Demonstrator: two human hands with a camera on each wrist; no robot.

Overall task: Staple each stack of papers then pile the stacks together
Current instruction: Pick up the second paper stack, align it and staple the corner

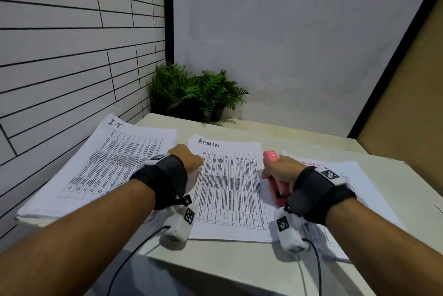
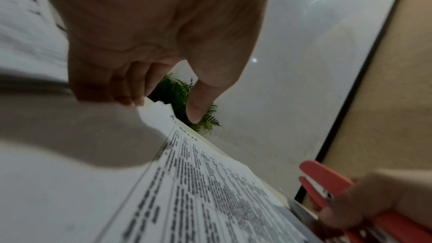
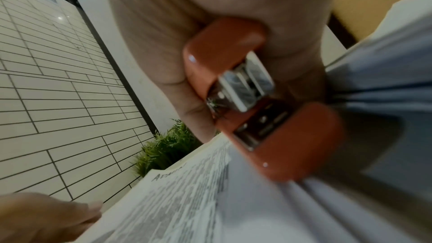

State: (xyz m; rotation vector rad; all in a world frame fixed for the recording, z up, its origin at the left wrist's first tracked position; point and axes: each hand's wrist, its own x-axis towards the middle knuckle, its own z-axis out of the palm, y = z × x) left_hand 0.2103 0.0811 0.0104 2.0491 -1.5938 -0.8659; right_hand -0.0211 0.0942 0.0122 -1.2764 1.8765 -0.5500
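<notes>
Three printed paper stacks lie side by side on the pale table (image 1: 299, 137): the I.T stack (image 1: 107, 163) on the left, the ADMIN stack (image 1: 230, 187) in the middle, the SECURITY stack (image 1: 359, 187) on the right. My left hand (image 1: 191, 161) is at the ADMIN stack's (image 2: 198, 182) left edge, fingers (image 2: 131, 97) curled at that edge and thumb over it. My right hand (image 1: 278, 171) grips a pink-red stapler (image 1: 271, 156) between the ADMIN and SECURITY stacks. In the right wrist view the stapler (image 3: 280, 136) is held just above the ADMIN stack's (image 3: 182, 191) right side.
Two potted ferns (image 1: 191, 94) stand at the table's far left corner. A tiled wall (image 1: 72, 55) runs close along the left, with the I.T stack overhanging the table's left edge. A tan panel (image 1: 407, 91) is at the right. Cables (image 1: 134, 255) hang off the near edge.
</notes>
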